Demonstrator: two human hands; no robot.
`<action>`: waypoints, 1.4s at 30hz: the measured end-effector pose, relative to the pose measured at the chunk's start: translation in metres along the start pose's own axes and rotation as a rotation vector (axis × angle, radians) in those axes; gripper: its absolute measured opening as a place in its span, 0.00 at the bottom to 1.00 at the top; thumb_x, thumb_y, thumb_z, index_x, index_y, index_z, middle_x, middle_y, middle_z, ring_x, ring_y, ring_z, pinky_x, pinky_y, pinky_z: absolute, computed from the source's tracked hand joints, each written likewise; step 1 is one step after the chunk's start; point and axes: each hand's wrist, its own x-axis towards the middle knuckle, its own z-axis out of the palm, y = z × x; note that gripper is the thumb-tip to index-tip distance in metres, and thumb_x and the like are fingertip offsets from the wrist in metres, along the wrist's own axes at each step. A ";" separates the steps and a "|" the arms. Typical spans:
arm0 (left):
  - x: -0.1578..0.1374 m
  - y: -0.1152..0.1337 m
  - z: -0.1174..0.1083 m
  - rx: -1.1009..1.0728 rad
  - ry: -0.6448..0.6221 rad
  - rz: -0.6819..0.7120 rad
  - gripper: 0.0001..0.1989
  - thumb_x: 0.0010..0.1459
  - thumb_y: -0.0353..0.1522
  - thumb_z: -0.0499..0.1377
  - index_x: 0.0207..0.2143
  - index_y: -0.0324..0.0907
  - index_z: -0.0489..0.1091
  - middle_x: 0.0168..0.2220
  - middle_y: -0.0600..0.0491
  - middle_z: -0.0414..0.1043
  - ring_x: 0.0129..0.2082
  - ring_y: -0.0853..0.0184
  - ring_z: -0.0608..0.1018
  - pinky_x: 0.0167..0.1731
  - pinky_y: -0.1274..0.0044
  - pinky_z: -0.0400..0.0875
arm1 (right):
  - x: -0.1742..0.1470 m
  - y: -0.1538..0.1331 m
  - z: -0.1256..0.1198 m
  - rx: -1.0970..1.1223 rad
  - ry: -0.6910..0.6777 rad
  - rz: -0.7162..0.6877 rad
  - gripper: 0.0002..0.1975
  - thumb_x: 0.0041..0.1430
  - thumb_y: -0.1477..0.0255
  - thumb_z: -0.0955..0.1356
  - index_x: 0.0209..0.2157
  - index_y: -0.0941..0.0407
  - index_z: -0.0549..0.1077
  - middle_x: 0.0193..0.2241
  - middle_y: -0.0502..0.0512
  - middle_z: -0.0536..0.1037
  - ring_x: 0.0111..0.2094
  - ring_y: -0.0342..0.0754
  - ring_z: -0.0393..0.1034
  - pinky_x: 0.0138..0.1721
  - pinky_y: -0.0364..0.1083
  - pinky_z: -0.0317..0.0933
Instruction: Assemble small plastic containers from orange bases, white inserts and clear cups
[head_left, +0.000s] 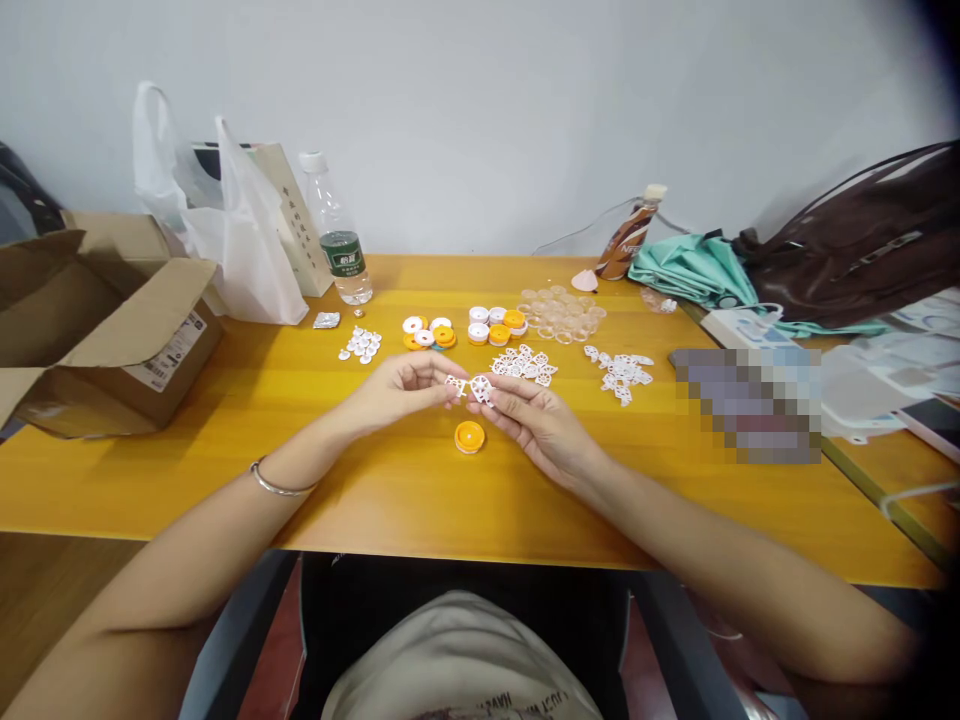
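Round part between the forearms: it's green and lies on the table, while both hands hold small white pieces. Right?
Not quite: the head view shows the round part is orange on top, not green. It does lie on the table, and the left hand and right hand hold small white pieces.

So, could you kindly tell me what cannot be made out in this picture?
All in the head view:
White pieces: whether they are joined; too small, and partly covered by the left hand and right hand.
Cardboard box: its floor and any contents; the front flap hides them.
Pixelated item: what it is; blurred out.
Brown bag: its full extent; cut off by the right edge.
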 end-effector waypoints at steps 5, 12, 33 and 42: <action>-0.001 0.001 -0.003 0.022 0.015 0.045 0.13 0.51 0.30 0.62 0.40 0.37 0.70 0.30 0.53 0.75 0.29 0.73 0.75 0.32 0.80 0.70 | -0.002 0.001 0.001 0.037 -0.003 0.001 0.09 0.46 0.73 0.73 0.34 0.53 0.77 0.36 0.48 0.80 0.39 0.43 0.75 0.48 0.41 0.65; -0.006 0.008 -0.001 0.207 0.023 0.239 0.09 0.54 0.32 0.60 0.39 0.39 0.72 0.32 0.51 0.72 0.30 0.72 0.73 0.33 0.78 0.69 | -0.005 0.004 0.004 0.028 -0.003 0.083 0.09 0.45 0.72 0.73 0.33 0.54 0.77 0.36 0.49 0.80 0.37 0.41 0.75 0.42 0.37 0.68; -0.007 0.012 0.002 0.419 -0.170 0.302 0.11 0.58 0.28 0.54 0.43 0.44 0.71 0.39 0.50 0.65 0.40 0.69 0.70 0.43 0.74 0.66 | -0.010 0.002 0.006 -0.057 -0.084 0.153 0.13 0.45 0.72 0.73 0.36 0.57 0.77 0.37 0.53 0.80 0.37 0.41 0.75 0.44 0.38 0.65; -0.006 0.009 0.005 0.480 -0.173 0.283 0.11 0.58 0.29 0.54 0.43 0.43 0.71 0.37 0.50 0.67 0.38 0.69 0.71 0.42 0.75 0.66 | -0.009 0.004 0.005 -0.053 -0.059 0.156 0.11 0.44 0.74 0.73 0.33 0.57 0.77 0.34 0.51 0.80 0.35 0.41 0.75 0.42 0.39 0.67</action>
